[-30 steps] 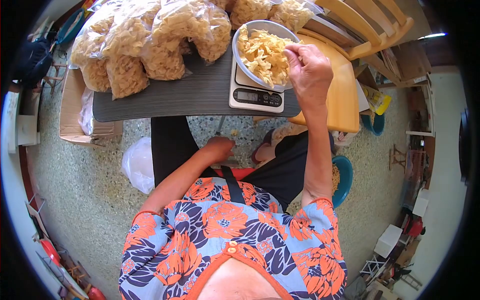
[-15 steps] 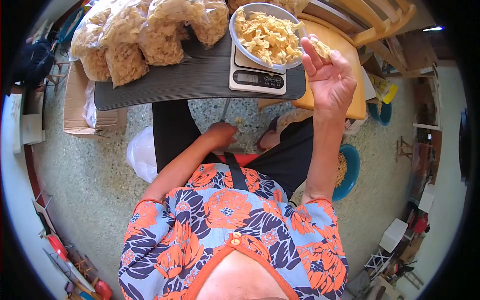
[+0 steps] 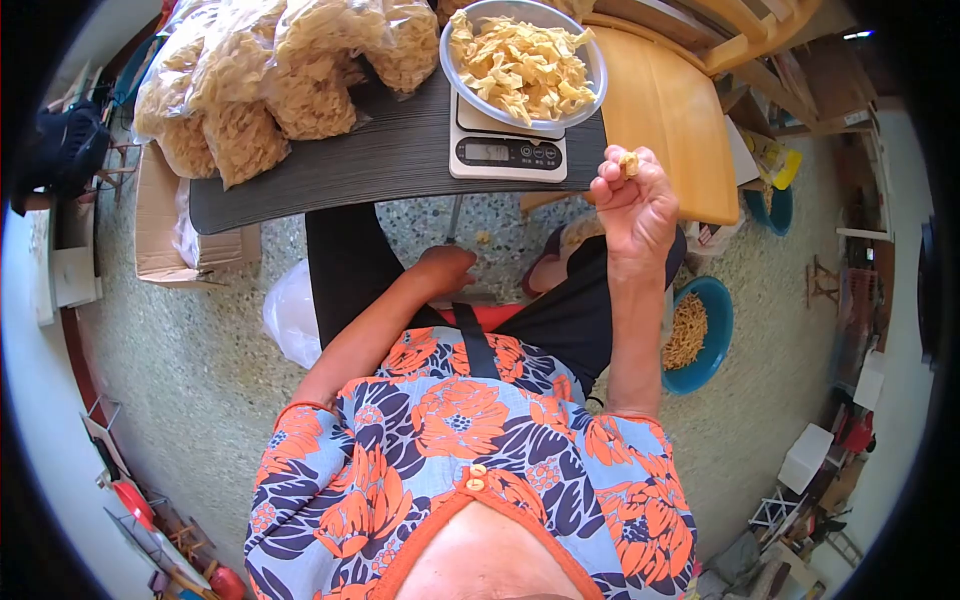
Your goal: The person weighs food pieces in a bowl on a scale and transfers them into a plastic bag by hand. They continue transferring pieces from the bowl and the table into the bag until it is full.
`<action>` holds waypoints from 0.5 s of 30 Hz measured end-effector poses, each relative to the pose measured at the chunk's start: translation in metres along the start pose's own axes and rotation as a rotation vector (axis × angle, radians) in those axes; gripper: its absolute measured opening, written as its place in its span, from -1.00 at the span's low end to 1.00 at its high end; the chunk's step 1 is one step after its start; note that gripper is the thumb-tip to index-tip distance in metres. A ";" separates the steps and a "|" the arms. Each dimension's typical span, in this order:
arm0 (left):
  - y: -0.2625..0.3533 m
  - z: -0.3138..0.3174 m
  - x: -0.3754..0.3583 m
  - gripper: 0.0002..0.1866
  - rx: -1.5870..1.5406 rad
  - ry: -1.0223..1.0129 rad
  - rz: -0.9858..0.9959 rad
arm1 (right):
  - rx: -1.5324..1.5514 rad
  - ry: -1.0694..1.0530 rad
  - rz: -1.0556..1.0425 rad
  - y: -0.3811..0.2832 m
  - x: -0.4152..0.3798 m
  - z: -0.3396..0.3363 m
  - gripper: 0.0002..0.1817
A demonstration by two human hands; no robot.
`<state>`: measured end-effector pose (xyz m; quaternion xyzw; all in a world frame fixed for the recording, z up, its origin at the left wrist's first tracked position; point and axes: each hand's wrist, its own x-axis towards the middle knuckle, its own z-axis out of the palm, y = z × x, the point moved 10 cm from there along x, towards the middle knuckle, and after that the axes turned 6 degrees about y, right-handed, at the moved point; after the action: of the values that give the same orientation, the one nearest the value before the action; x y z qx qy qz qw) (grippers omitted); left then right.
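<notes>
We see the right hand (image 3: 630, 200) pulled down from the bowl (image 3: 590, 50), now fisted around a cracker piece (image 3: 628, 162) mid-frame.

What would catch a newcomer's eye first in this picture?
A metal bowl heaped with pale yellow chips sits on a digital scale at the far edge of the dark table. Left of it lie clear bags of chips. Nearer, the right hand is raised, pinching a chip piece.
</notes>
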<state>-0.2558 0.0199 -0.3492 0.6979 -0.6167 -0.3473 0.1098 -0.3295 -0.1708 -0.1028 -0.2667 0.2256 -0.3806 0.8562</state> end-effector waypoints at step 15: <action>-0.007 0.004 0.000 -0.62 0.011 -0.006 -0.032 | -0.040 -0.042 0.084 0.024 -0.020 -0.018 -0.96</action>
<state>-0.2534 0.0221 -0.3564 0.7071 -0.6078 -0.3477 0.0988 -0.3395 -0.1472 -0.1277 -0.2821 0.2259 -0.3340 0.8705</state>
